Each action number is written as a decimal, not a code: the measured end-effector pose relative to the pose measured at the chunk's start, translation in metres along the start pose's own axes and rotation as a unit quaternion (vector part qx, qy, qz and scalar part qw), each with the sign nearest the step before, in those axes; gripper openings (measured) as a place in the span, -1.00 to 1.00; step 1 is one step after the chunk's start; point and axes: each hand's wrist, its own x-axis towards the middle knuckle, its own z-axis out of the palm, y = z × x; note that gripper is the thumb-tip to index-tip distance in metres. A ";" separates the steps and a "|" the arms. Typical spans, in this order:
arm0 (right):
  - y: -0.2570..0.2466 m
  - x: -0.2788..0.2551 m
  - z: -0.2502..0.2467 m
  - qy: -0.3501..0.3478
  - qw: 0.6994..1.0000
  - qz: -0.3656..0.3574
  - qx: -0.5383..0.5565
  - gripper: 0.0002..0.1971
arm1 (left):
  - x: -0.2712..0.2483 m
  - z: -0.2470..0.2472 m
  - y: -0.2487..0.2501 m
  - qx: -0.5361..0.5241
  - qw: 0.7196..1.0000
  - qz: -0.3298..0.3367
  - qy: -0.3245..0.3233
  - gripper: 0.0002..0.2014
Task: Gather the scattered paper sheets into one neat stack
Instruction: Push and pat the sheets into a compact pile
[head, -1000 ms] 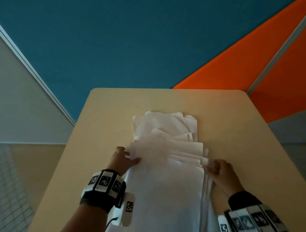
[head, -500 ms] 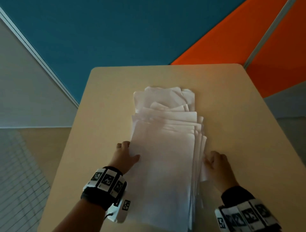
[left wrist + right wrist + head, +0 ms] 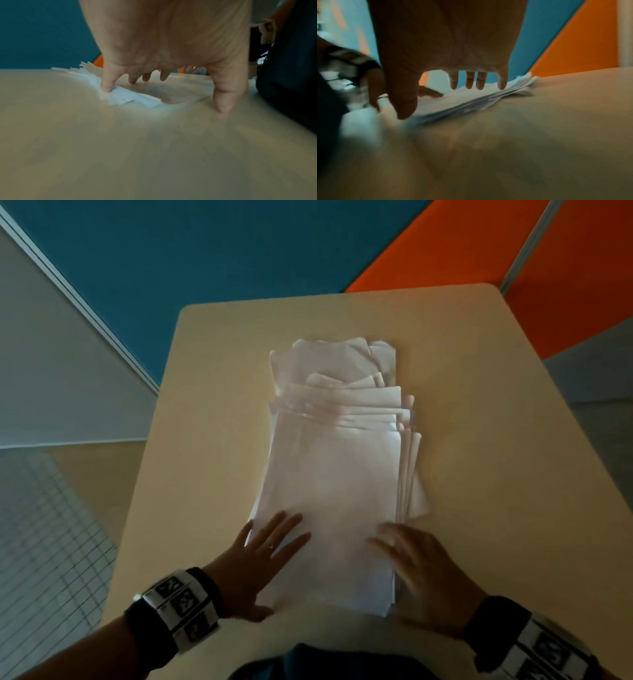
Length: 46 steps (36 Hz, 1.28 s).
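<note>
Head view: my left hand point(image 3: 255, 563) and right hand point(image 3: 423, 570) lie flat, fingers straight, on the papers point(image 3: 337, 474) at 6 o'clock on the worktop point(image 3: 212, 405).

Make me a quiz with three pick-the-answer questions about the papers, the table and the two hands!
1. Where does the pile of white paper sheets lie?
A. on the beige table
B. on the floor
C. on a chair

2. What colour is the wall panel at the far right?
A. green
B. orange
C. black

3. How are the sheets at the pile's far end?
A. squared up
B. rolled up
C. fanned out, edges uneven

Answers: 1 A, the pile rests on the tabletop between the left hand and right hand. 2 B, the panel beyond the table's right corner is orange. 3 C, many staggered edges show there.
</note>
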 end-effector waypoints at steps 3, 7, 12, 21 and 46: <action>-0.012 -0.015 0.018 -0.062 0.993 -0.065 -0.076 -0.07 | -0.001 0.007 0.001 0.047 0.999 0.002 0.022 0.15; -0.004 -0.011 0.026 -0.014 0.995 -0.072 -0.061 -0.23 | 0.008 -0.001 0.002 0.047 0.996 -0.001 0.077 0.02; 0.019 0.006 0.007 0.043 0.997 -0.004 -0.057 -0.40 | 0.022 -0.007 0.003 0.024 0.992 -0.051 0.110 0.00; 0.026 0.009 0.006 0.032 0.994 -0.067 -0.085 -0.34 | 0.034 -0.010 0.000 0.030 0.994 -0.047 0.099 0.00; 0.049 0.058 -0.010 0.018 0.994 -0.055 -0.095 -0.23 | 0.074 -0.024 -0.021 -0.066 0.985 -0.112 0.112 -0.03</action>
